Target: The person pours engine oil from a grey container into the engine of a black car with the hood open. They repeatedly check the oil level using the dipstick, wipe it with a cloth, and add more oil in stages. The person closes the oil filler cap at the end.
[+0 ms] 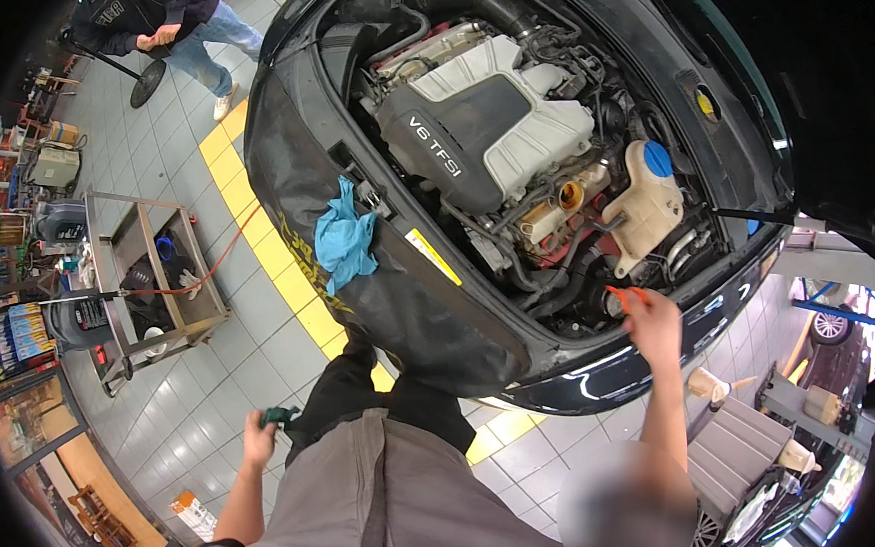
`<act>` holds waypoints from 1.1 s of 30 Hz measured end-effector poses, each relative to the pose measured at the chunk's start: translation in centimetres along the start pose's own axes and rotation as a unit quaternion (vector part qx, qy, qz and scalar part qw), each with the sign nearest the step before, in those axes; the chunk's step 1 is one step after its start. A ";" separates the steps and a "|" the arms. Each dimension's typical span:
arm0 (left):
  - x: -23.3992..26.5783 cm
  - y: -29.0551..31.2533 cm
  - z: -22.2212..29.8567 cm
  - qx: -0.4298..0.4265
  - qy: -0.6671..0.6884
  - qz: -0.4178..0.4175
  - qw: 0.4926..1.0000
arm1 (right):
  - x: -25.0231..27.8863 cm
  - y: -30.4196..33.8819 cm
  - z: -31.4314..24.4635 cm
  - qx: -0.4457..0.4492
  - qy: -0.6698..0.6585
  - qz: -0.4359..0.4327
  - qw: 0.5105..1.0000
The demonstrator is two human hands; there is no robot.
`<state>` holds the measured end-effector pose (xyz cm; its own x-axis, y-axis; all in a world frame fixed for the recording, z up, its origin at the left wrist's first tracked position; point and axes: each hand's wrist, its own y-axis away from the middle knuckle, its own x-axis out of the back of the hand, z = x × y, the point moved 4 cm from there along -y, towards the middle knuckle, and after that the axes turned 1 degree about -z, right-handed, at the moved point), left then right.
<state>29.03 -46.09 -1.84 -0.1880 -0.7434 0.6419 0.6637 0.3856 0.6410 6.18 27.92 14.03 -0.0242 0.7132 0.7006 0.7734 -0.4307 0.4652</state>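
Orange-handled tool (625, 294) gripped in right hand (653, 327), reaching into engine bay (523, 179); left hand (259, 438) clasps a dark green object (278, 417) at hip, kept clear.

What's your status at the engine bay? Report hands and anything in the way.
Right hand on orange-handled dipstick at engine bay front. Left hand at side, gripping small dark green object. Blue rag lies on fender cover, clear of the hands.

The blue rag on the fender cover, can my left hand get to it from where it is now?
Probably yes. The blue rag lies uncovered on the black fender cover, nothing on it. But the left hand is low beside the hip and already holds a small dark green thing.
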 end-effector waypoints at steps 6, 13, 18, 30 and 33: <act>0.5 -5.1 7.8 -0.023 0.211 -0.101 0.972 | 13.9 16.3 1.9 0.045 -0.026 0.171 0.984; -0.6 -3.0 24.7 -0.066 0.486 -0.341 0.802 | 17.4 36.0 8.4 0.175 -0.398 0.224 0.872; 0.7 4.8 32.0 -0.099 0.584 -0.568 0.571 | 4.1 38.9 2.7 0.177 -0.510 0.146 0.829; 12.4 8.8 25.1 -0.189 0.600 -0.605 0.489 | -26.8 37.4 -25.6 0.121 -0.332 -0.051 0.934; 13.2 8.7 23.3 -0.226 0.584 -0.560 0.542 | -28.9 38.9 -27.2 0.137 -0.291 -0.050 0.946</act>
<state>15.48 -39.75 22.01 -0.2450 -0.3135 -0.9174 0.7663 -0.6423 0.0149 19.76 -24.50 26.59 0.1860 0.9604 0.2075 0.9223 -0.2435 0.3001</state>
